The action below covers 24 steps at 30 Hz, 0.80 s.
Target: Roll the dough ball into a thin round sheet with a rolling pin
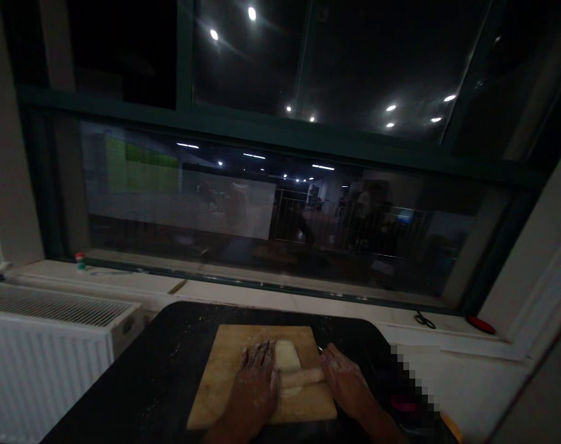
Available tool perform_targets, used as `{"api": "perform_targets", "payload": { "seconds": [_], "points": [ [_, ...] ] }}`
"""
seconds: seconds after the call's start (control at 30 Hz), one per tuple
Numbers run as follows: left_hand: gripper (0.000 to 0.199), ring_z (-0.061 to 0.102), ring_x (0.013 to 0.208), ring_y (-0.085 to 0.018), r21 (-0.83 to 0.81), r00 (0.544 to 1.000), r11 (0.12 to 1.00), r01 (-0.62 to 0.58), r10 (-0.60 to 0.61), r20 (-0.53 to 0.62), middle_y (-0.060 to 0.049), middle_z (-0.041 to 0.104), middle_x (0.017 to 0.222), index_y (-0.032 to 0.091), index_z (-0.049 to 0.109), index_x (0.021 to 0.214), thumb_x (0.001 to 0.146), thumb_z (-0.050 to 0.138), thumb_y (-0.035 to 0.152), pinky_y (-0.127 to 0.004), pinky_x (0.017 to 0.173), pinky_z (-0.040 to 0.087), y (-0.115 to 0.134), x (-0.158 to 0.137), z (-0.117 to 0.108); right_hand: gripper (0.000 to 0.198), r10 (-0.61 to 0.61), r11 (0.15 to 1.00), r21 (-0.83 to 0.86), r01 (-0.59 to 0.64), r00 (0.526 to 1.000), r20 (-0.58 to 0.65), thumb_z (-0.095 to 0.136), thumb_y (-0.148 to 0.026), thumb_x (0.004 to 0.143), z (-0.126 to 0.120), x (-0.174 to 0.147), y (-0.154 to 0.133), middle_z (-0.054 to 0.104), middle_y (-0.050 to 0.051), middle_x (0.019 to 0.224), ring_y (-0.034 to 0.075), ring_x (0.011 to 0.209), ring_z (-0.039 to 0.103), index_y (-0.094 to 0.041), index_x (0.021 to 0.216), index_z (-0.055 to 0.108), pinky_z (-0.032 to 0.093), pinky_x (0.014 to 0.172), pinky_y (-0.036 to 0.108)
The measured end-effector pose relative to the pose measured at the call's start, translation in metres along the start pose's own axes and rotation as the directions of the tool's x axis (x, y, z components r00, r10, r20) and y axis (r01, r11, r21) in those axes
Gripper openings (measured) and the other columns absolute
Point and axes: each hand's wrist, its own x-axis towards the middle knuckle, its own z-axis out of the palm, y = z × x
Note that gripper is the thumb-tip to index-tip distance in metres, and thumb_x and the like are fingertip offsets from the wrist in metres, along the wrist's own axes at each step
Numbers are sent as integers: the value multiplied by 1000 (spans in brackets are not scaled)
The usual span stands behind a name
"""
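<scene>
Dough (287, 356) lies on the board (224, 370) on the table (160, 370), before the windowsill (243, 290).

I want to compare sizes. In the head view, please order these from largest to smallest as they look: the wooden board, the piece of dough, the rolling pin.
1. Wooden board, clearly the largest.
2. Piece of dough.
3. Rolling pin; both hands cover its ends, so places 2 and 3 are unsure.

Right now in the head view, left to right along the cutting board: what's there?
Bare left part of the wooden cutting board → left hand, floury, flat on the board → dough → rolling pin lying across the dough → right hand on the pin's right end.
</scene>
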Motion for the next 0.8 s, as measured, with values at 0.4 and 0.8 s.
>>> {"api": "perform_targets", "payload": {
  "seconds": [0.4,0.8],
  "points": [
    [45,44,139,-35,67,986,994,88,-96,135,-17,51,148,10,57,135,95,37,14,-61,112,37,-25,9,-5,35,-155,987,-34,159,984,84,41,-28,99,-47,102,-1,75,12,89,25,88,71,-15,89,72,52,82,36],
    [51,44,140,-29,18,957,986,168,-168,235,-14,49,150,11,47,145,97,32,17,-57,114,36,-2,15,-18,32,-169,969,157,189,977,-131,29,-21,101,6,74,15,67,4,103,17,102,64,-24,103,60,52,92,32]
  ]
}}
